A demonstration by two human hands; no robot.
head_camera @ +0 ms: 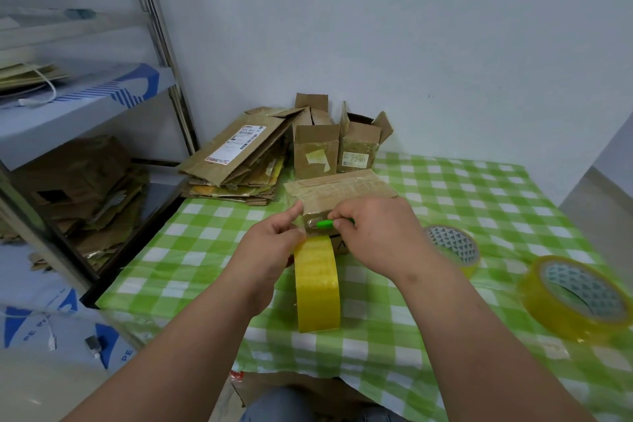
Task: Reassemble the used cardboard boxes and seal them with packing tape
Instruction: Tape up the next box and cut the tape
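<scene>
Standing on edge, tape roll [318,284] (hole facing sideways), left hand [274,243] pinching strip

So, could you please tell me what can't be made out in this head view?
- Green tool: mostly hidden by the right hand.
- Box front: covered by both hands and the hanging tape roll.
- Shipping label print: too small.
- Shelf contents: blurred.

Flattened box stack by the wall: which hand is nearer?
Left. The left hand holds the tape at the box's near left corner, just right of the flattened box stack. The right hand, gripping a green cutter, sits farther right.
</scene>
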